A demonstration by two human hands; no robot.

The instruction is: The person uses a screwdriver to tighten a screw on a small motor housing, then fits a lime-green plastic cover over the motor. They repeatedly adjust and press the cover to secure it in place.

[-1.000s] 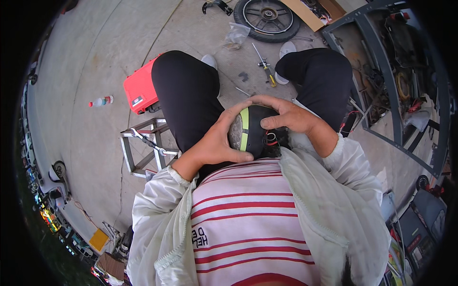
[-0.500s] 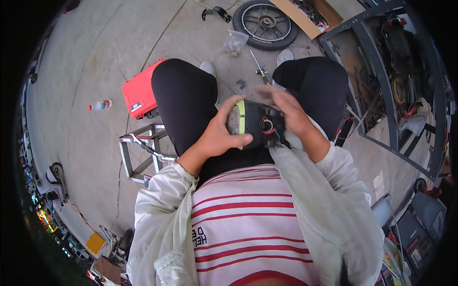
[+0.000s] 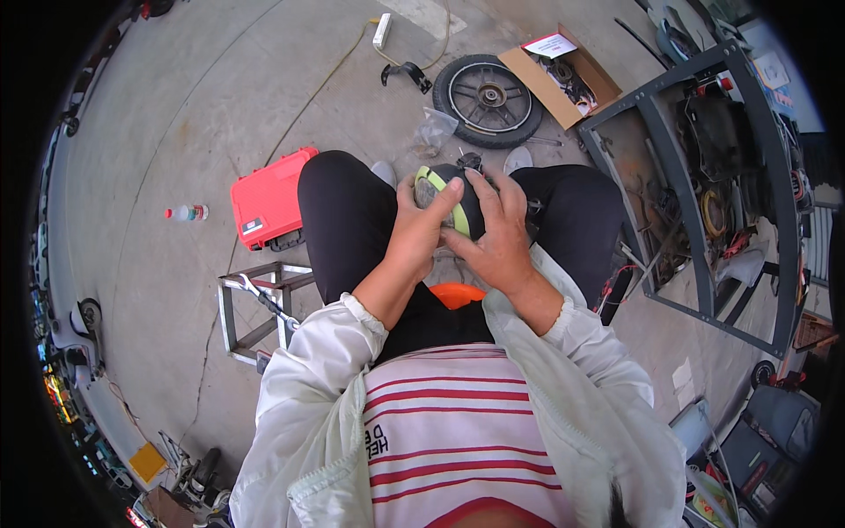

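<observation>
Between my knees I hold a rounded headlight (image 3: 472, 209) with a black housing, a lime-green rim and a clear, greyish front facing left. My left hand (image 3: 415, 231) wraps its left side, the thumb lying across the rim. Against the black housing on the right press the fingers and thumb of my right hand (image 3: 503, 233). A small dark part sticks out at the headlight's far end. The back of the housing is mostly hidden by my right hand. Below my wrists an orange round-edged thing (image 3: 456, 295) shows partly between my legs.
A red toolbox (image 3: 273, 201) and a metal frame stool (image 3: 255, 330) stand left, with a bottle (image 3: 187, 213) farther out. Ahead lie a spoked wheel (image 3: 451, 99), a plastic bag (image 3: 433, 132) and a cardboard box (image 3: 519, 66). A dark metal rack (image 3: 656, 128) stands right.
Both hands have moved away from my body with the headlight, and its wired back has turned out of sight. My right hand, blurred with fingers lifted before, now grips the housing. The view has shifted.
</observation>
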